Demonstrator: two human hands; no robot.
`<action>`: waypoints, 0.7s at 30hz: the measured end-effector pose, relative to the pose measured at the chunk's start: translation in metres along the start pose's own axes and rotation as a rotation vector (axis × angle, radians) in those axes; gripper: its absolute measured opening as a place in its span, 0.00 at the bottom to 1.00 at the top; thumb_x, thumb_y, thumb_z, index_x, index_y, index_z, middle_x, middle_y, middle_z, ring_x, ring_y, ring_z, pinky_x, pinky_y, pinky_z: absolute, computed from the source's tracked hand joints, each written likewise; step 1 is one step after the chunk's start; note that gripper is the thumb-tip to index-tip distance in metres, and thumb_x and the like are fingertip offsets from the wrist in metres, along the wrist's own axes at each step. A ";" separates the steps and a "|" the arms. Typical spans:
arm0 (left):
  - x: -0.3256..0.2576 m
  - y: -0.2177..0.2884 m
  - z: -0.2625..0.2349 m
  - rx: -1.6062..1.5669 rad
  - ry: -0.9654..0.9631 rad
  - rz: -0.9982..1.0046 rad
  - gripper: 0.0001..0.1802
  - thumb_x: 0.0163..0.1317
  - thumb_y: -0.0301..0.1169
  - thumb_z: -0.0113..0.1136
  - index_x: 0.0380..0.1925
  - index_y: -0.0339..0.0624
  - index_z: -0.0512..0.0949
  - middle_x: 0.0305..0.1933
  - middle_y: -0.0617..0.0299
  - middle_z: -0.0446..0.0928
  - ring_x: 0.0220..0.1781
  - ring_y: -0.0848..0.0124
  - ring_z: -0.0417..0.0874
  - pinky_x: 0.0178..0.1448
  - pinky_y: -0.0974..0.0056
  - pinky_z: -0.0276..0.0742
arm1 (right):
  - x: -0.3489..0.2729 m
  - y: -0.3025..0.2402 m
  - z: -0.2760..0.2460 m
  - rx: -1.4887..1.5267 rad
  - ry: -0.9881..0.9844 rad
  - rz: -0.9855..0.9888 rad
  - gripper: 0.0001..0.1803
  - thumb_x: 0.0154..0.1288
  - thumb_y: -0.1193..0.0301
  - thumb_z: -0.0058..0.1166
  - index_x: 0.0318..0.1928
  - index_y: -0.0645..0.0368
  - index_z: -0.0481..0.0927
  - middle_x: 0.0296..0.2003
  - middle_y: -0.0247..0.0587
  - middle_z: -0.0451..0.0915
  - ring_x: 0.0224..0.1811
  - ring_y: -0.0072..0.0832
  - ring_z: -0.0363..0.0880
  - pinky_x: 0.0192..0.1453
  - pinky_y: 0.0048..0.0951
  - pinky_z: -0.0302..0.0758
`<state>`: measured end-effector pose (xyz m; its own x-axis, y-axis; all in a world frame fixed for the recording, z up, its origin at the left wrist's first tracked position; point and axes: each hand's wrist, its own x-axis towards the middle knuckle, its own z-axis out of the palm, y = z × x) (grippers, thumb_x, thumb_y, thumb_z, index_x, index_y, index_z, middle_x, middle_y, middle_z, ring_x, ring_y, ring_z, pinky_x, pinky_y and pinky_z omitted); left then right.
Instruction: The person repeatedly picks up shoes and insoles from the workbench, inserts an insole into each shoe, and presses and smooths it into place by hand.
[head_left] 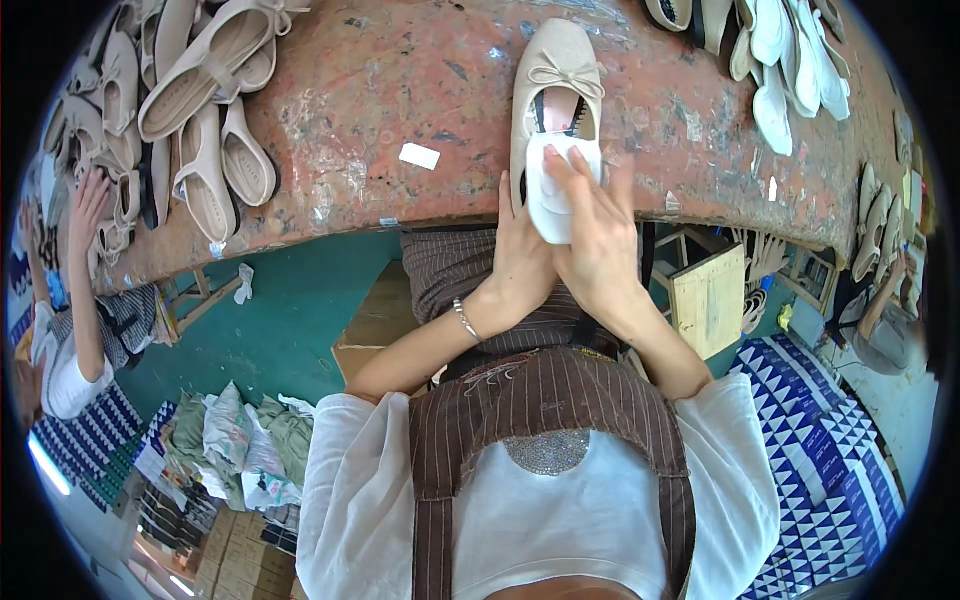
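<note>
A beige shoe (556,90) with a bow on its toe lies on the worn red table (400,90), toe pointing to 12 o'clock, heel at the table's near edge. A white insole (553,195) sits in the heel opening, its rear end sticking out past the heel toward 6 o'clock. The right hand (598,240) is at 5 o'clock from the shoe, fingers spread flat over the insole, pressing on it rather than clenched around it. The left hand (522,255) sits at 7 o'clock, cupping the heel's left side, thumb up along the shoe; it holds the shoe. A white tag (419,156) lies on the table at 9 o'clock. Beige shoes (205,90) are piled at 10 o'clock, white insoles (790,50) at 2 o'clock.
</note>
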<state>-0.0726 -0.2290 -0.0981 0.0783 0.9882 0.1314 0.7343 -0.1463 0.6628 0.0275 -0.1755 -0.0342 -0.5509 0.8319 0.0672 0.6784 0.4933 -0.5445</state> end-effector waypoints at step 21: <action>0.006 0.001 0.020 0.326 -0.002 -0.023 0.25 0.58 0.35 0.60 0.56 0.39 0.78 0.58 0.55 0.77 0.68 0.59 0.70 0.74 0.35 0.57 | 0.063 0.032 0.031 -0.348 0.144 -0.104 0.21 0.57 0.79 0.48 0.52 0.74 0.74 0.46 0.62 0.80 0.53 0.48 0.80 0.77 0.52 0.54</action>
<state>-0.0580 -0.2228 -0.1121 0.0606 0.9912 0.1173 0.9131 -0.1025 0.3946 -0.0010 -0.1155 -0.0735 -0.5684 0.7879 0.2368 0.7606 0.6130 -0.2137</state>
